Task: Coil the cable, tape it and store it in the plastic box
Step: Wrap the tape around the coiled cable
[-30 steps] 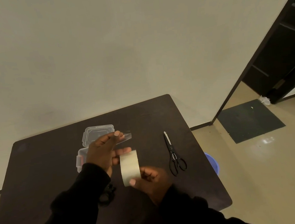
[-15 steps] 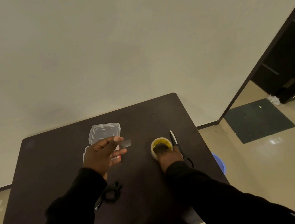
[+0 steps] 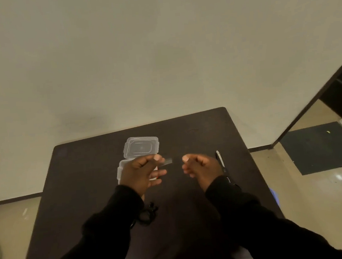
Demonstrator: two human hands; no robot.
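Observation:
A short strip of clear tape point(image 3: 166, 162) is pinched between thumb and forefinger of my left hand point(image 3: 141, 174), held above the table. My right hand point(image 3: 200, 167) hovers a little to the right of the strip with fingers loosely curled and nothing in it. The coiled black cable point(image 3: 147, 214) lies on the dark table point(image 3: 83, 178) near me, partly under my left sleeve. The clear plastic box point(image 3: 122, 169) sits behind my left hand, mostly hidden by it. Its lid point(image 3: 141, 147) lies just beyond. The tape roll is not visible.
Black scissors point(image 3: 219, 158) lie at the table's right side, partly hidden by my right wrist. A blue bucket point(image 3: 275, 196) peeks out below the right table edge. A dark floor mat point(image 3: 320, 147) and a doorway are at the right; a wall is behind.
My right hand set the tape roll down on the table by the scissors, then rose and moved left toward the strip. My left hand kept holding the tape strip.

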